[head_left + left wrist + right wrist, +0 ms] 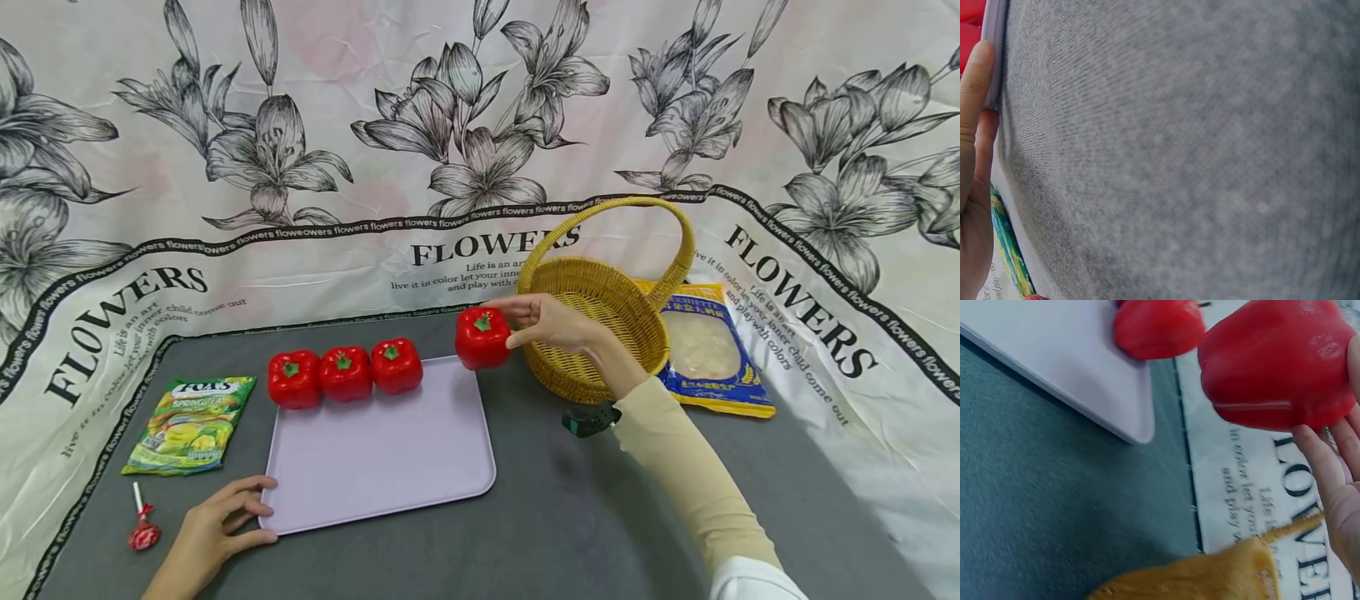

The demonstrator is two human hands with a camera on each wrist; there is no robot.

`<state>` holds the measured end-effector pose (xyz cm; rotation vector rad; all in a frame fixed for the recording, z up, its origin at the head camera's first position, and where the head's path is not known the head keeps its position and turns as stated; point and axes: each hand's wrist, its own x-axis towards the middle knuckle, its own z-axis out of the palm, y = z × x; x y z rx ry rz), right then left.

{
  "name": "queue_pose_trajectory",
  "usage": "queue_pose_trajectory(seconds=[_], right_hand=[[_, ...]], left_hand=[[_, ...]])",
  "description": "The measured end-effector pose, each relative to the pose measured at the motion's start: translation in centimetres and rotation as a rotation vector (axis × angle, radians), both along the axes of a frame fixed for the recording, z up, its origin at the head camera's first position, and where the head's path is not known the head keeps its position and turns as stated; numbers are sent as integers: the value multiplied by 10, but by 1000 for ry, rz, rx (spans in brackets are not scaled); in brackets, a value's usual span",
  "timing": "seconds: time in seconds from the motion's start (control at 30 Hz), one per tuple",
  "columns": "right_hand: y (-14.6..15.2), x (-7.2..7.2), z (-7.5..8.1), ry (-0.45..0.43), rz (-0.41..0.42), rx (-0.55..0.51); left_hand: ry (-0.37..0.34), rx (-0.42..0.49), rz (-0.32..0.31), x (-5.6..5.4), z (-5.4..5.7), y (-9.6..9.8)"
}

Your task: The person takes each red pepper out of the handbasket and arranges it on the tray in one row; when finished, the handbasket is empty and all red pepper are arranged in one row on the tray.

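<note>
Above the far right corner of the lilac tray [378, 462], my right hand [551, 323] grips a red bell pepper [482, 337] with a green stem. In the right wrist view, fingers hold this pepper [1279, 365] from the side, with the tray's corner [1135, 428] below. Three more red bell peppers [343, 372] line the tray's far side. My left hand [213, 525] holds the tray's near left corner, fingers on the left edge and thumb at the front. The left wrist view catches the thumb [975, 81] against the tray's rim [994, 56].
A yellow wicker basket [534, 371] with a tall handle stands just right of the right hand. Behind it lies a blue and yellow pasta bag [705, 337]. Left of the tray are a green candy bag [191, 425] and a red lollipop [143, 533]. A flowered cloth [315, 275] hangs behind.
</note>
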<state>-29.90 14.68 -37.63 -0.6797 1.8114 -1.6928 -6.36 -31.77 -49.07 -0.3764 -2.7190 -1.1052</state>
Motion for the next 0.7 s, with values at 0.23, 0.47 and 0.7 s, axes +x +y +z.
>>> queue_pose_trajectory(seconds=[0.23,0.47,0.7], right_hand=[[-29,-11,-15,-29,22,-9],[-45,-18,-27,-46,1,35],[-56,-21,-39,-43,29,91]], left_hand=[[10,-15,7,-1,1,1],[-28,-44,29,-3,2,1],[-18,-25,16,-1,1,1]])
